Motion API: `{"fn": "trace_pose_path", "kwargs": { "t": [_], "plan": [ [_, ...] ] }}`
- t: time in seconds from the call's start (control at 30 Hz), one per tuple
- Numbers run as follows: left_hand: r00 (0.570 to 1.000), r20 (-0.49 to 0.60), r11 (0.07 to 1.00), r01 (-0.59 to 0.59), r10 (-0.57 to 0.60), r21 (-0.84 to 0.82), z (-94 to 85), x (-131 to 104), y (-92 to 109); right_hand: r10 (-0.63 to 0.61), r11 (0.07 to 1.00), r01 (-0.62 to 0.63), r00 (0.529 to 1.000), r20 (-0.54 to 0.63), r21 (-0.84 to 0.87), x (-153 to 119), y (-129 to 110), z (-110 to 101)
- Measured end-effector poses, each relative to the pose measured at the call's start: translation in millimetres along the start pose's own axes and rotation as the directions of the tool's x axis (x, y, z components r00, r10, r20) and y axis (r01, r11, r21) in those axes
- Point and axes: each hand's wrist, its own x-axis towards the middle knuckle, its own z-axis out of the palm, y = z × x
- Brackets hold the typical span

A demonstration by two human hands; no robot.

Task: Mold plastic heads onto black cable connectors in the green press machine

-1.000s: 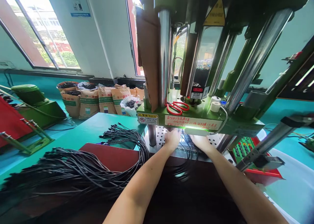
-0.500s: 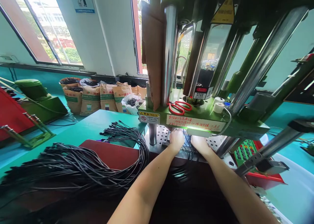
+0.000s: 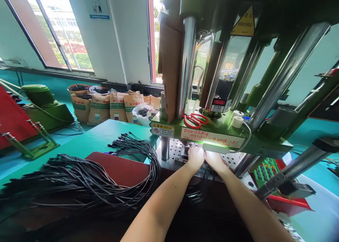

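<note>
Beneath the press (image 3: 225, 137), the left hand (image 3: 196, 156) and right hand (image 3: 214, 160) are held close together over the metal plate (image 3: 174, 148); whether anything is grasped cannot be told, as the fingers are hidden. Black cables (image 3: 205, 173) are seen hanging just below the hands, in front of the press. Red-handled scissors (image 3: 196, 121) are laid on its ledge, and more cables (image 3: 92, 182) are heaped to its left, on the table (image 3: 106, 129)

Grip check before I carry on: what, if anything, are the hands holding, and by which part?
It cannot be told: black cables hang below the left hand and right hand, whose fingertips are hidden.
</note>
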Motion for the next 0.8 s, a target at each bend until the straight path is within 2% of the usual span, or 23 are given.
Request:
{"fn": "trace_pose_path", "kwargs": {
  "t": [0.2, 0.33, 0.43, 0.53, 0.6, 0.67, 0.8],
  "plan": [
    [0.997, -0.066, 0.999, -0.039, 0.039, 0.01, 5.7, 11.2, -0.2, -0.008, 1.0, 0.008, 1.0, 0.019, 0.015, 8.0, 2.9, 0.7],
    [0.991, -0.096, 0.995, -0.094, 0.096, 0.03, -1.5, 10.1, -6.0, -0.04, 0.999, 0.04, 0.999, 0.01, 0.023, 3.3, 9.7, -4.5],
    [0.972, -0.125, 0.98, -0.194, 0.197, 0.036, -8.6, 1.8, -18.5, -0.08, 0.996, 0.079, 0.997, 0.016, 0.029, -8.0, 17.9, -7.1],
    [0.926, -0.138, 0.936, -0.349, 0.351, 0.039, -9.8, -4.8, -32.6, -0.117, 0.993, 0.116, 0.992, 0.045, 0.037, -17.5, 24.9, -5.7],
    [0.9, -0.145, 0.912, -0.408, 0.41, 0.047, -6.6, -5.2, -39.3, -0.132, 0.991, 0.13, 0.989, 0.067, 0.043, -19.6, 27.7, -2.9],
    [0.895, -0.147, 0.907, -0.418, 0.421, 0.05, -2.0, -2.6, -42.9, -0.139, 0.99, 0.136, 0.987, 0.081, 0.049, -18.5, 29.0, 0.6],
    [0.917, -0.114, 0.924, -0.381, 0.382, 0.03, 4.9, 4.6, -43.0, -0.139, 0.989, 0.133, 0.986, 0.097, 0.061, -11.1, 28.8, 7.1]
  ]
}}
